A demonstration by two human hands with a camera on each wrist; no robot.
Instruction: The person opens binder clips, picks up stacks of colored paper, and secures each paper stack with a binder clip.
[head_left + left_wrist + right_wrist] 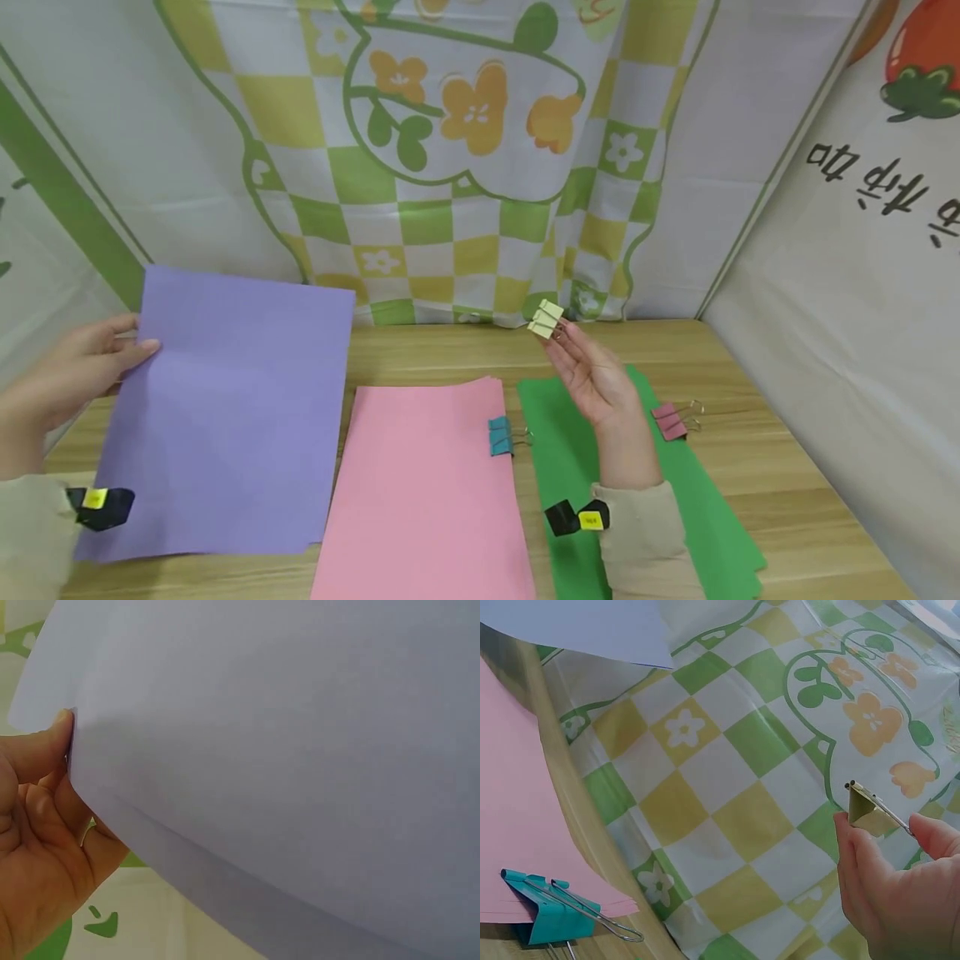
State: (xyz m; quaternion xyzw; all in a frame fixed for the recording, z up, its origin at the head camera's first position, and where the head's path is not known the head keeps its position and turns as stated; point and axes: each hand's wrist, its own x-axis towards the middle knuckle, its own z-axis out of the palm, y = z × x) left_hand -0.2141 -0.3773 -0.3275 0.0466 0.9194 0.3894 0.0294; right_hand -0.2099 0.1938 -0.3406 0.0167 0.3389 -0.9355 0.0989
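Note:
Purple paper (240,417) is lifted at the left, its left edge pinched between thumb and fingers of my left hand (86,367). In the left wrist view the purple sheets (285,750) bend and fill most of the picture, with the thumb on their edge. My right hand (596,375) holds a pale yellow binder clip (546,319) up over the back of the table. The right wrist view shows the yellow binder clip (871,817) between thumb and fingers, its metal handle by the thumb.
Pink paper (427,492) lies mid-table with a teal binder clip (500,437) on its right edge. Green paper (697,500) lies under my right arm, with a dark pink binder clip (669,422) on its right edge. A checkered cloth (450,233) hangs behind the wooden table (810,492).

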